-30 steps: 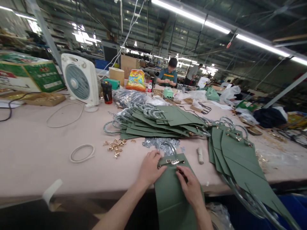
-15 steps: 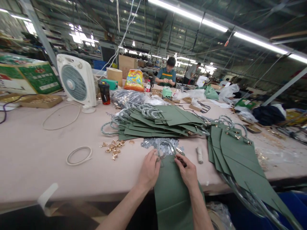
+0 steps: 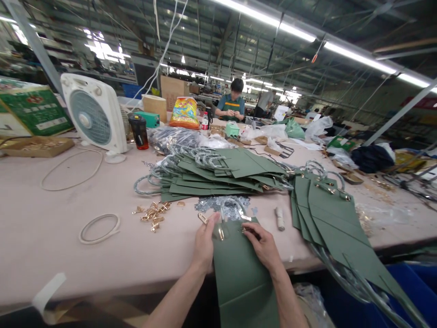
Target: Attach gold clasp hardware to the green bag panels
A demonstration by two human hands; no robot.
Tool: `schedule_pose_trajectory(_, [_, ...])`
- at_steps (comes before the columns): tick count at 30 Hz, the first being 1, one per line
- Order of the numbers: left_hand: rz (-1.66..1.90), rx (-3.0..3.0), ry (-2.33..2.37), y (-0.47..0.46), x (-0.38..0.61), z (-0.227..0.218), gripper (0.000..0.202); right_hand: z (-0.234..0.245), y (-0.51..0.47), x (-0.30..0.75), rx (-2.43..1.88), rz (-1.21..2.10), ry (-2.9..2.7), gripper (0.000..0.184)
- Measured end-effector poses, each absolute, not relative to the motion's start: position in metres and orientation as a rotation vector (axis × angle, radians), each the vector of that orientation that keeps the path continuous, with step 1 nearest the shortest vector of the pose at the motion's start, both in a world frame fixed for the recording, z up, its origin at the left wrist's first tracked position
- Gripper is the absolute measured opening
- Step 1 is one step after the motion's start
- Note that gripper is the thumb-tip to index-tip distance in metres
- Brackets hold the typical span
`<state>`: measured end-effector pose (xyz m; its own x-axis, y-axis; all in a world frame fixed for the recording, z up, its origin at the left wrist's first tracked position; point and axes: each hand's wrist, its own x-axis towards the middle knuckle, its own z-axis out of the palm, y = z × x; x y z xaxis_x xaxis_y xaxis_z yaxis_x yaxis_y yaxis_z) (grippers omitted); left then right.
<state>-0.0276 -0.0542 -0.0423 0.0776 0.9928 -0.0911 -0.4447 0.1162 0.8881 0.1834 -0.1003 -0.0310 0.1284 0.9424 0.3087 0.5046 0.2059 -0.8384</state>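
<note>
A green bag panel (image 3: 244, 269) hangs over the table's near edge, its plastic-wrapped handle (image 3: 232, 202) looped at the top. Along its left side, my left hand (image 3: 204, 243) is closed, with a gold metal fitting (image 3: 202, 218) sticking out by its fingertips. Another gold piece (image 3: 221, 233) shows on the panel beside that thumb. My right hand (image 3: 263, 246) pinches at the panel's upper right corner, on a small gold fitting (image 3: 243, 229) partly covered by the fingers. Under the handle lies a heap of small silver metal plates (image 3: 205, 203).
Gold fittings (image 3: 154, 213) lie loose to the left, near a coil of white strip (image 3: 99, 229). Behind is a stack of green panels (image 3: 218, 182); more panels (image 3: 336, 218) hang at right. A fan (image 3: 94, 114) stands at left. Across the table a person (image 3: 232, 102) works.
My left hand has drawn slightly away from the handle's base, and a gold fitting now shows at its fingertips. My right hand stays at the upper right corner. The view has shifted slightly.
</note>
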Motion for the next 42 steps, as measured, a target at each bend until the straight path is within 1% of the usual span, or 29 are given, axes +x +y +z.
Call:
schedule_pose_trajectory(8, [1.317, 0.516, 0.928, -0.059, -0.023, -0.016, 0.047, -0.034, -0.100, 0.184, -1.402, 0.483, -1.581, 0.022])
schedule_pose_trajectory(10, [1.252, 0.439, 0.903, -0.062, -0.024, -0.010, 0.049, -0.036, -0.099, 0.184, -1.399, 0.447, -1.589, 0.022])
schedule_pose_trajectory(14, [0.985, 0.417, 0.782, -0.068, -0.030, 0.000, 0.047, -0.037, -0.099, 0.184, -1.357, 0.395, -1.639, 0.023])
schedule_pose_trajectory(17, [0.889, 0.416, 0.713, -0.068, -0.033, -0.001, 0.040, -0.037, -0.098, 0.184, -1.319, 0.379, -1.695, 0.025])
schedule_pose_trajectory(20, [0.901, 0.390, 0.670, -0.064, -0.032, -0.006, 0.033, -0.038, -0.097, 0.184, -1.294, 0.353, -1.729, 0.026])
schedule_pose_trajectory(26, [0.896, 0.376, 0.629, -0.057, -0.027, -0.007, 0.026, -0.043, -0.094, 0.187, -1.291, 0.277, -1.716, 0.028])
schedule_pose_trajectory(37, [0.917, 0.372, 0.662, -0.055, -0.025, -0.007, 0.022, -0.035, -0.093, 0.190, -1.298, 0.196, -1.819, 0.028])
schedule_pose_trajectory(42, [0.921, 0.386, 0.641, -0.056, -0.024, -0.008, 0.023, -0.039, -0.092, 0.195, -1.298, 0.134, -1.913, 0.033])
